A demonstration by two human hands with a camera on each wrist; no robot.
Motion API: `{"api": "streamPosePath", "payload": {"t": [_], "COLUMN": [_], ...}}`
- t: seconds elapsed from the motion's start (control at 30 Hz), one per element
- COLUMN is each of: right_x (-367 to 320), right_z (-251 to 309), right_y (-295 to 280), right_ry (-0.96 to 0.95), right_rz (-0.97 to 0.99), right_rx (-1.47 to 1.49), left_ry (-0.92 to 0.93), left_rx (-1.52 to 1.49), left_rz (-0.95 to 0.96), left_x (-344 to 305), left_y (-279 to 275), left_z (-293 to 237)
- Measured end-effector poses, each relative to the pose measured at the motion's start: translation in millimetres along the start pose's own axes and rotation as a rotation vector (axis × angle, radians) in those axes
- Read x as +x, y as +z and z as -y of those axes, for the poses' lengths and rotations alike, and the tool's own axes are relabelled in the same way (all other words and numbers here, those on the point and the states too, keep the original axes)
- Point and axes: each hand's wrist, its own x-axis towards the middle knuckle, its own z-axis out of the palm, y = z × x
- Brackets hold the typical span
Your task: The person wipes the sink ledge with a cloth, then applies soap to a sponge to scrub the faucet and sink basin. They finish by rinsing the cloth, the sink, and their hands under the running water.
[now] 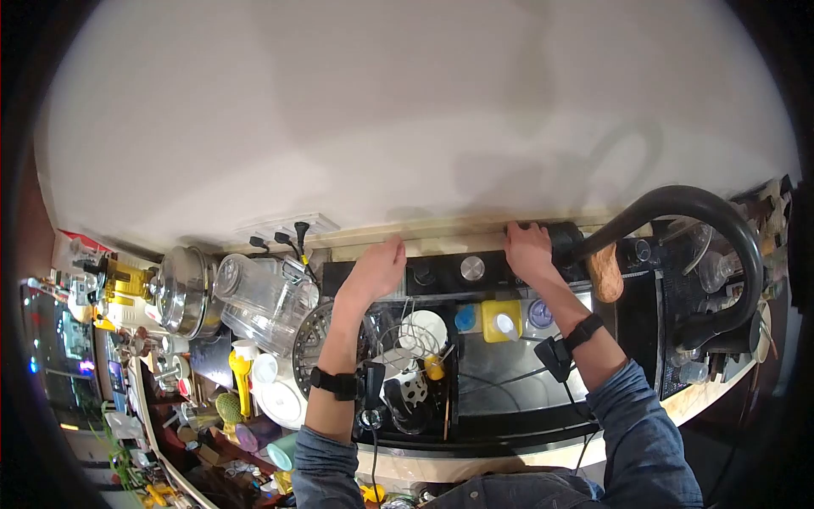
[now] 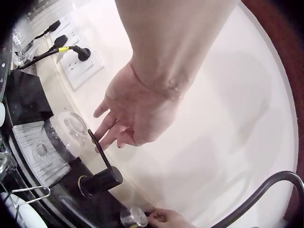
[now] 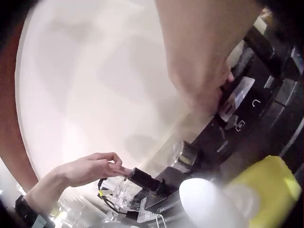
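At the back of the sink, my left hand is held over the black rear ledge. Its fingers extend loosely beside the thin spout of a black soap pump, and nothing shows inside the hand. A clear plastic cup lies near these fingertips. My right hand rests at the ledge's back edge, right of the round silver knob and left of the tap's base. In the right wrist view the hand hides its own fingertips, and I cannot tell whether they hold anything.
The black curved tap arches at the right, with an orange-brown item under it. A yellow cloth-like piece and a purple round item sit in the sink. A wire rack, clear containers and wall plugs stand left.
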Motion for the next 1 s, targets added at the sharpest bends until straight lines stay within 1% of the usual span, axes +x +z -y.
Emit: {"api": "streamPosePath", "payload": {"t": [0.03, 0.07, 0.13, 0.17, 0.27, 0.3, 0.37, 0.4, 0.43, 0.47, 0.5, 0.6, 0.67, 0.73, 0.77, 0.83, 0.87, 0.9, 0.97, 1.0], "right_x": [1, 2, 4, 3, -2, -5, -9, -10, -11, -10, -11, -15, -23, -41, -52, -81, -95, -106, -115, -114], "right_z": [-1, -3, 3, 6, 32, 43, 61, 69, 75, 78, 80, 71, 57, 42, 33, 19, 4, -13, -39, -49], "right_y": [2, 5, -10, -17, -60, -74, -91, -92, -93, -90, -89, -82, -77, -75, -75, -102, -105, -107, -110, -110], "right_ry": [-0.012, 0.015, 0.075, 0.064, 0.047, 0.051, 0.028, 0.023, 0.014, 0.031, 0.020, 0.071, 0.124, 0.072, 0.046, 0.106, 0.122, 0.136, 0.313, 0.356], "right_rz": [-0.051, -0.057, -0.071, -0.136, -0.321, -0.375, -0.382, -0.405, -0.429, -0.406, -0.424, -0.396, -0.343, -0.408, -0.441, -0.310, -0.273, -0.236, -0.334, -0.452], "right_rx": [0.012, 0.106, 0.298, 0.371, 0.605, 0.700, 0.779, 0.859, 0.938, 0.969, 0.969, 0.932, 0.865, 0.737, 0.669, 0.705, 0.650, 0.594, 0.572, 0.557], "left_ry": [0.004, 0.010, -0.038, -0.058, 0.032, 0.036, 0.047, 0.097, 0.100, 0.101, 0.099, 0.253, 0.274, 0.322, 0.316, 0.303, 0.381, 0.354, 0.302, 0.315], "left_rx": [-0.003, -0.005, -0.025, -0.033, -0.083, -0.148, -0.275, -0.311, -0.341, -0.371, -0.401, -0.257, -0.214, -0.137, -0.098, -0.026, 0.081, 0.116, 0.187, 0.150], "left_rz": [-0.014, -0.025, 0.019, 0.043, -0.033, -0.029, -0.016, -0.020, -0.031, -0.041, -0.051, -0.112, -0.084, -0.029, 0.042, 0.183, 0.151, 0.173, 0.219, 0.234], "left_x": [-2, -4, -8, -9, -7, -5, -2, 3, 5, 8, 9, 12, 15, 19, 23, 31, 35, 41, 55, 64], "left_y": [-1, -1, -9, -11, -8, -7, -8, -2, -1, 1, 3, 13, 26, 38, 46, 65, 77, 82, 92, 102], "left_z": [0, -1, -12, -17, -20, -26, -41, -38, -44, -50, -55, -64, -72, -86, -91, -96, -92, -93, -96, -91]}}
